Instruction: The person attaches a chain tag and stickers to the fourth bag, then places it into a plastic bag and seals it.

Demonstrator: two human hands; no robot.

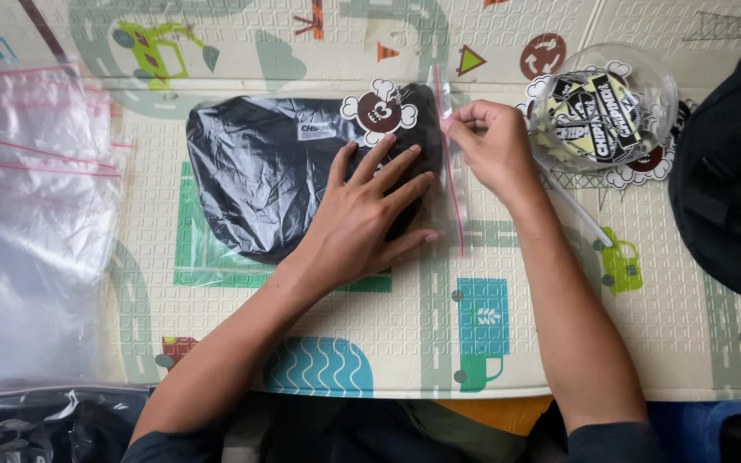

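A clear zip bag (250,171) holding a folded black garment lies on the patterned play mat (559,326). A round cartoon sticker (381,111) sits inside it near the top. My left hand (370,210) presses flat on the bag, fingers spread. My right hand (486,141) pinches the bag's pink zip strip (454,201) at its upper end, at the bag's right edge.
A stack of empty clear zip bags (32,223) lies at the left. A clear round tub (606,107) with stickers stands at the upper right, a white stick (576,206) below it. A black cloth item (731,171) fills the right edge.
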